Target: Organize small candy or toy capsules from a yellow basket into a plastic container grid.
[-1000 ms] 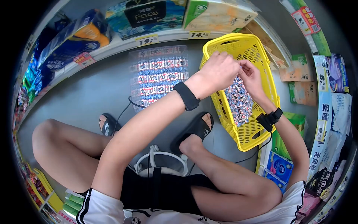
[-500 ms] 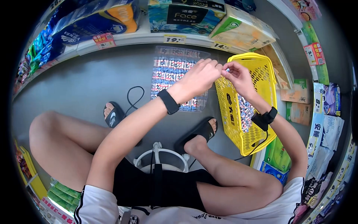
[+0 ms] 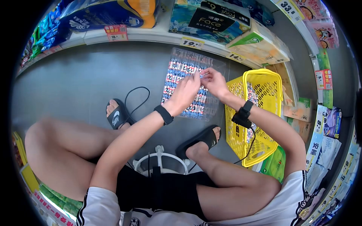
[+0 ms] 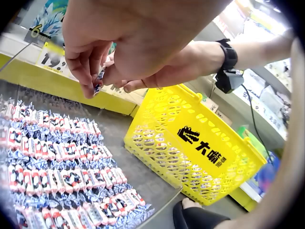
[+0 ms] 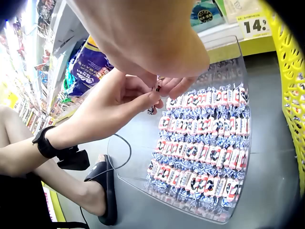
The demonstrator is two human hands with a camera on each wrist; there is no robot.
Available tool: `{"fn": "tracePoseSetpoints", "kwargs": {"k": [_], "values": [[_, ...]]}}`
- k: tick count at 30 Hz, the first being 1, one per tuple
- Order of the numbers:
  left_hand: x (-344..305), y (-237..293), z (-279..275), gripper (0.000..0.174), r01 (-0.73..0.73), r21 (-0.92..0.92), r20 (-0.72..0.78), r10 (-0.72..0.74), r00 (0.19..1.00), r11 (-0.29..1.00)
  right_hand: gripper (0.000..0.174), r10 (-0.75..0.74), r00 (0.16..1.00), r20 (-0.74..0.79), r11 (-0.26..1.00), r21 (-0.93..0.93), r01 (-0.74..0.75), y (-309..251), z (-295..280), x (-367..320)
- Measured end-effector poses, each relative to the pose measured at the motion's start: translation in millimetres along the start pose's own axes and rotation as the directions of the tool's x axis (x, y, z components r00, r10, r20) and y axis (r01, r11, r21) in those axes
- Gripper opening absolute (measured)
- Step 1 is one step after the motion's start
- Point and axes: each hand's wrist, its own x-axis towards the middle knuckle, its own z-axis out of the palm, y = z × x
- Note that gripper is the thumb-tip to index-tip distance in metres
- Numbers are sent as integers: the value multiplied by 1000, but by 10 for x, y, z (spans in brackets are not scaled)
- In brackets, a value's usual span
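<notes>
Both hands meet above a clear plastic box (image 5: 228, 53) that stands on the floor and holds several rows of wrapped candies (image 5: 202, 126). My left hand (image 3: 185, 92) pinches a small wrapped candy (image 4: 98, 82) in a blue, white and red wrapper. At the same candy, the fingertips of my right hand (image 3: 214, 83) also pinch, touching the left fingers. Fingers hide most of the candy in the head view. To the right of the box, a yellow basket (image 4: 164, 112) holds many loose candies of the same look, seen through its holes.
Shelves with tissue packs (image 3: 211, 20) and price tags run along the back and right. A black cable (image 3: 141, 88) loops on the floor near a sandaled foot (image 3: 117, 115). A white stool base (image 3: 160, 156) stands between the legs.
Both hands have moved together from over the yellow basket leftward to over the box of candies. The head view has also turned, shifting the shelves and basket rightward.
</notes>
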Motion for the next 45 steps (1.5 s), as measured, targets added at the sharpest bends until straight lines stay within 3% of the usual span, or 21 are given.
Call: {"fn": "tracePoseSetpoints", "kwargs": {"k": [1, 3, 9, 13, 15, 22, 25, 27, 28, 30, 33, 36, 45], "values": [[-21, -22, 8, 30, 72, 2, 19, -72, 997, 997, 33, 18, 1000, 20, 1000, -16, -18, 52, 78, 61], [-80, -70, 34, 28, 61, 23, -5, -61, 998, 998, 31, 51, 998, 41, 997, -58, -49, 100, 235, 160], [-243, -325, 197, 29, 228, 82, -10, -228, 974, 970, 26, 61, 987, 147, 997, -62, -52, 182, 563, 338], [-343, -501, 332, 28, 280, 91, -31, -278, 960, 956, 29, 153, 968, 199, 986, -96, -136, 147, 679, 414], [-362, -551, 390, 30, 396, 67, -1, -396, 918, 916, 29, 116, 969, 217, 990, -99, -96, 198, 744, 485], [-459, -523, 391, 38, 427, 56, -53, -425, 904, 902, 23, 173, 950, 260, 962, 164, -220, 337, 894, 767], [-466, -493, 373, 41, 445, 85, 22, -448, 894, 891, 23, 139, 964, 228, 986, 58, -156, 269, 877, 843], [-469, -479, 377, 57, 421, 38, -60, -419, 906, 906, 23, 126, 967, 222, 989, 46, -140, 234, 881, 871], [-463, -476, 379, 57, 423, 41, -63, -420, 905, 905, 24, 113, 970, 214, 992, 35, -123, 221, 890, 892], [-471, -457, 386, 72, 429, 106, -25, -429, 903, 897, 23, 110, 974, 197, 994, -10, -110, 202, 914, 907], [-517, -447, 405, 77, 366, 235, 10, -379, 925, 900, 23, 112, 978, 178, 993, -60, -103, 192, 966, 921], [-568, -487, 454, 77, 304, 384, 77, -359, 930, 872, 24, 96, 979, 178, 994, -64, -86, 208, 1030, 935], [-607, -520, 529, 75, 287, 469, 149, -395, 906, 835, 28, 32, 991, 133, 997, -69, -23, 215, 1046, 955]]}}
